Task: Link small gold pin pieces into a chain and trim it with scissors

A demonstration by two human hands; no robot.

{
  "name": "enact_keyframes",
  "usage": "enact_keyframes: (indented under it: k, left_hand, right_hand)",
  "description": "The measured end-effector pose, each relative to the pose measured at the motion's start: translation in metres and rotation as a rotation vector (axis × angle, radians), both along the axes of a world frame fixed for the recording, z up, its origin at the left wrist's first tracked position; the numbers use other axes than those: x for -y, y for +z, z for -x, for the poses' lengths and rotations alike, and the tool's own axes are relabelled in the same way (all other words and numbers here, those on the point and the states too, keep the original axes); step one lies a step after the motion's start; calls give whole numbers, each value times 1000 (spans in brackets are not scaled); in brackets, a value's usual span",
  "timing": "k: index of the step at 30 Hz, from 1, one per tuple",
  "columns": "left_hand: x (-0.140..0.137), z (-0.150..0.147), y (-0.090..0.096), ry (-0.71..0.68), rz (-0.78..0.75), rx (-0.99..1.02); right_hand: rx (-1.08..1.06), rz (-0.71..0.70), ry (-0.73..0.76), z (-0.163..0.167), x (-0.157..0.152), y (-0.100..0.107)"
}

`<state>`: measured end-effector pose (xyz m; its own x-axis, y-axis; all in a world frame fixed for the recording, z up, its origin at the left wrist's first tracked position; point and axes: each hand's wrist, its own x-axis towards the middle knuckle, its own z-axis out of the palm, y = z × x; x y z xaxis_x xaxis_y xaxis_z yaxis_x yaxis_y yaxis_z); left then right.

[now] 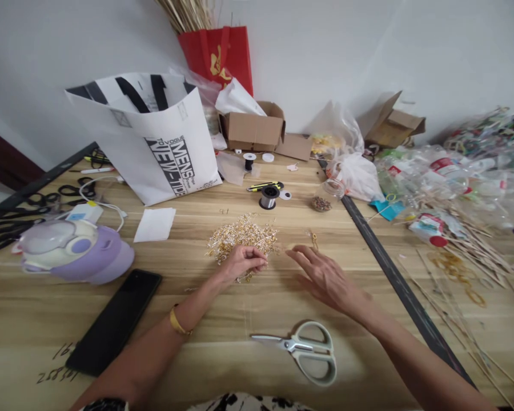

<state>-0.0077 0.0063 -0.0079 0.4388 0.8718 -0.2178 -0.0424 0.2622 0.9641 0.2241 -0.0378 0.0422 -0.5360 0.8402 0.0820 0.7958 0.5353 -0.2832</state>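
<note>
A heap of small gold and silver metal pieces [235, 235] lies spread on the wooden table. Over the heap's near edge is my left hand [242, 262], thumb and fingertips pinched together; whatever sits between them is too small to make out. To the right of the heap hovers my right hand [328, 277], palm down, fingers apart and slightly bent, with nothing seen in it. Just beyond its fingers lies a small gold-coloured piece [314, 238]. Scissors with pale grey handles [297, 347] lie nearer to me, below both hands.
Beyond the heap stand a wire spool [269, 197], a yellow cutter knife [261, 186] and a jar of beads [323, 202]. At left are a phone [113, 322], a purple device [81, 251] and a white bag [154, 142]. Plastic bottles [449, 171] and sticks crowd the right.
</note>
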Motion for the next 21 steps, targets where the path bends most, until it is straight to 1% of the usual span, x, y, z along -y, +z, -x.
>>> enact_keyframes:
  k: [1, 2, 3, 5, 7, 11, 15, 18, 21]
  left_hand:
    - [0, 0, 1, 8, 7, 16]
    - [0, 1, 2, 14, 13, 30]
    - [0, 1, 2, 16, 20, 39]
    - [0, 0, 3, 23, 32, 45]
    - [0, 0, 3, 28, 48, 52]
    - [0, 0, 4, 31, 63, 61]
    - [0, 0, 3, 32, 63, 58]
    - [-1, -1, 2, 33, 71, 59]
    - [-1, 0, 2, 35, 69, 75]
  right_hand:
    - [62, 14, 1, -4, 13, 5]
    - [97, 61, 14, -7, 26, 10]
    - [114, 140, 43, -10, 39, 14]
    - [117, 296, 122, -14, 64, 19]
    - [92, 357, 145, -14, 85, 21]
    - [58, 239, 146, -6, 108, 14]
    - [85, 168, 113, 7, 113, 4]
    - [118, 205, 104, 13, 112, 3]
    - [75, 322, 79, 11, 110, 8]
